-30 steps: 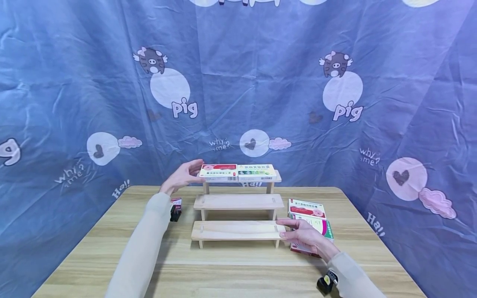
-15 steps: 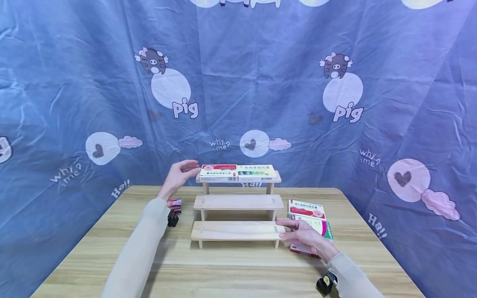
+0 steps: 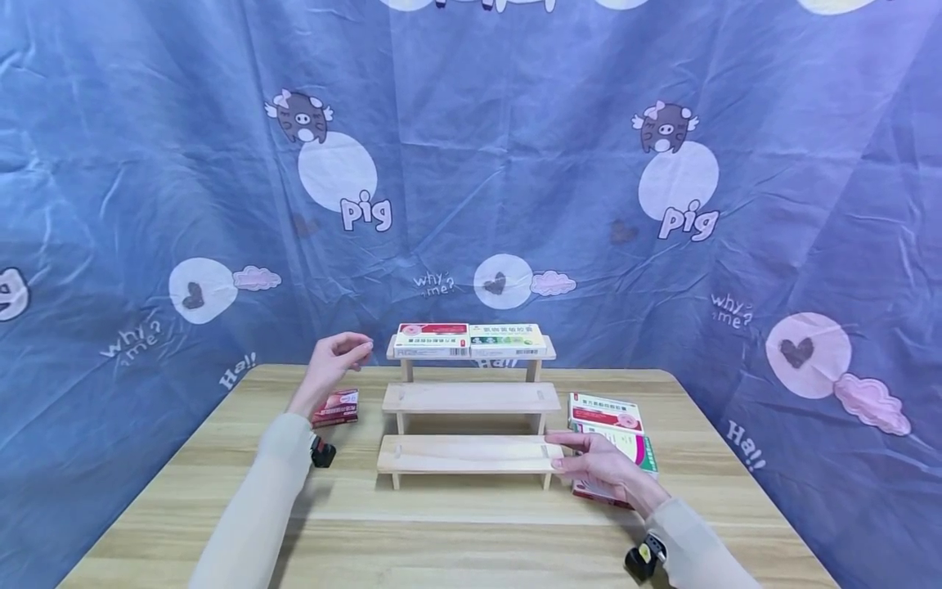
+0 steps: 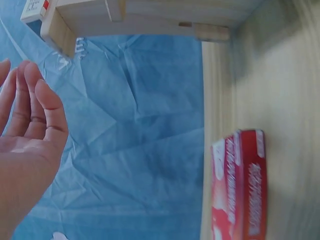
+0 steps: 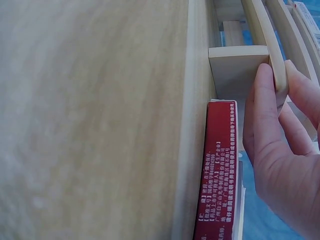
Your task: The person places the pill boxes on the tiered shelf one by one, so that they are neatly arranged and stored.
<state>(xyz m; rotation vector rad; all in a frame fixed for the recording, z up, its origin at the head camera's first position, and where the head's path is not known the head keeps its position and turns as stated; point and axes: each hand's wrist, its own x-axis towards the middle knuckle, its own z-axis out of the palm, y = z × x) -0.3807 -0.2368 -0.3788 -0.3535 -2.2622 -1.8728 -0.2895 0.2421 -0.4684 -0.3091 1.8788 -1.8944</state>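
Note:
A three-step wooden display stand (image 3: 471, 398) stands on the table. Two medicine boxes lie side by side on its top step: a red and white box (image 3: 432, 341) at the left and a green and white box (image 3: 506, 340) at the right. My left hand (image 3: 331, 366) hovers left of the top step, fingers loosely bent and holding nothing. Below it on the table lies a red medicine box (image 4: 240, 185), partly covered by the hand in the head view. My right hand (image 3: 599, 466) pinches the right end of the bottom step (image 5: 272, 50) between thumb and fingers.
Right of the stand several medicine boxes lie in a column: a red and white one (image 3: 606, 413), a green and magenta one (image 3: 643, 450) and a dark red one (image 5: 217, 170), partly behind my right hand. A blue printed cloth (image 3: 471, 164) hangs behind the table (image 3: 471, 556).
My left hand has let go of the red and white box on the top step and drawn back left and down, uncovering more of the red box. The right hand keeps its place.

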